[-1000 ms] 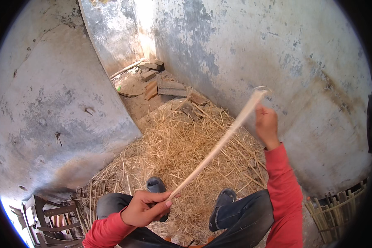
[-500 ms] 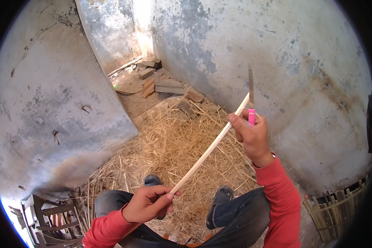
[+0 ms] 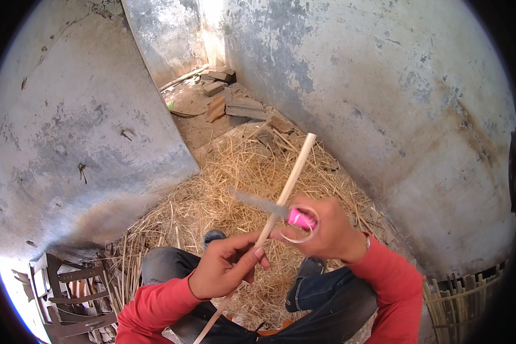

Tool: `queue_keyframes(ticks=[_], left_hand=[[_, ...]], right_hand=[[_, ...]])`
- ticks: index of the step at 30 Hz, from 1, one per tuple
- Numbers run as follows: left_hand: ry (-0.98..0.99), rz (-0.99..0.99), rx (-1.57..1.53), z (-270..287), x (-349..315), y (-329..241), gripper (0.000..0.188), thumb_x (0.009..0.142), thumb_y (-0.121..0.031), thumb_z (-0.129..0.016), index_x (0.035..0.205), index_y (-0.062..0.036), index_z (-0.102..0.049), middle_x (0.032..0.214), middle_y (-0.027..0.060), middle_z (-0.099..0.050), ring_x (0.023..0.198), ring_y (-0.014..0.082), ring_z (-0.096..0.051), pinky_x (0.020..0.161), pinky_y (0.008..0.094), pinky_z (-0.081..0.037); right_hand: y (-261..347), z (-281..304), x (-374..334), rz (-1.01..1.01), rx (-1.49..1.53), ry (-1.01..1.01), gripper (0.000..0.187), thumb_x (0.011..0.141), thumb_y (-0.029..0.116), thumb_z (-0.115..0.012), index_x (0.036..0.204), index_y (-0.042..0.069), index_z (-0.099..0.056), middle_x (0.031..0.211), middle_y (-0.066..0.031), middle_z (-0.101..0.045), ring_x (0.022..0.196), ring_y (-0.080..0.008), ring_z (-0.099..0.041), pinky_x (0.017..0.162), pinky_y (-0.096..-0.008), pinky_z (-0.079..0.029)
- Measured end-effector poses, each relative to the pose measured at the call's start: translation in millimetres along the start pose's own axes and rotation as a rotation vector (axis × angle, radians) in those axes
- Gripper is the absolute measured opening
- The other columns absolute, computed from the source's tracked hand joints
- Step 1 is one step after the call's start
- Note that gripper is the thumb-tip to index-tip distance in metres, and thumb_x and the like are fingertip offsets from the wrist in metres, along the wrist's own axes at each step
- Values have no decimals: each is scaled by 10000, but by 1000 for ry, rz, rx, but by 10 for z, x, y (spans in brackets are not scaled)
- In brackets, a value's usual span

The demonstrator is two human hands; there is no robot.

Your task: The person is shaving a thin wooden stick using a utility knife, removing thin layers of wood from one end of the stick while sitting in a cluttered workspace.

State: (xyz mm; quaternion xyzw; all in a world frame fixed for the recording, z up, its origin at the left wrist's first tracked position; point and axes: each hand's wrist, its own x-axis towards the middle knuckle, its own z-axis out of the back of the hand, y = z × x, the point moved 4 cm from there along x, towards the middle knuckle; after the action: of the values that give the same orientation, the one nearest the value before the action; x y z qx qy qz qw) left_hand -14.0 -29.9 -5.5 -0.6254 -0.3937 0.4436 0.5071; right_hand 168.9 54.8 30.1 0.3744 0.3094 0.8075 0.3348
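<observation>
My left hand is closed around a long pale wooden strip, near its middle. The strip slants up and to the right, and its lower end runs down past my left wrist. In my right hand is a knife with a pink handle. Its blade, smeared by motion, points left and crosses the strip above my left fingers; whether it touches the wood I cannot tell. A thin pale curl, like a shaving, loops beside the right hand's fingers and the handle.
Loose shavings cover the floor around my feet. Bricks lie by the far corner. Plastered walls rise on both sides. A dark wooden frame stands at lower left, a slatted basket-like thing at lower right.
My right hand has come down and left, its knife turning from upright to pointing left across the strip. My left hand now grips the strip farther along, and the strip stands steeper.
</observation>
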Motion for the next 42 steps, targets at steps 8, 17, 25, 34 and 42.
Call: queue_keyframes(ticks=[8,17,25,34,42], left_hand=[[-141,-174,147,163,-4,92,267,991,-65,-556,1222,31,-650,750,8,-623,613,30,-526,546,197,-434],[-76,-271,167,135,-157,-41,279,960,-7,-565,1218,28,-664,717,10,-623,620,49,-566,531,199,-415],[-123,-201,130,151,-43,76,350,939,-37,-644,1281,32,-616,810,50,-664,711,66,-602,629,207,-465],[-27,-15,-44,87,-43,117,360,985,-122,-613,1321,5,-593,789,19,-645,681,50,-573,565,199,-430],[230,166,-114,122,-59,161,366,1060,-236,-476,1308,5,-593,711,-11,-582,613,38,-510,568,200,-427]], right_hand=[[12,-231,-89,210,-322,53,386,944,377,-614,701,80,-579,537,-116,-556,449,-306,-577,423,-419,-441],[-670,769,91,-192,-245,-542,370,995,305,-577,772,12,-617,556,-59,-558,546,-123,-574,493,-340,-419],[-281,200,78,-108,342,-260,241,964,235,-649,892,14,-712,578,71,-432,542,-42,-366,492,-239,-295],[-260,202,132,-226,332,-135,228,909,210,-725,812,9,-673,587,101,-460,545,-6,-355,473,-222,-272],[-579,676,82,-301,400,-582,232,928,218,-711,821,24,-641,593,100,-449,541,10,-333,476,-215,-233]])
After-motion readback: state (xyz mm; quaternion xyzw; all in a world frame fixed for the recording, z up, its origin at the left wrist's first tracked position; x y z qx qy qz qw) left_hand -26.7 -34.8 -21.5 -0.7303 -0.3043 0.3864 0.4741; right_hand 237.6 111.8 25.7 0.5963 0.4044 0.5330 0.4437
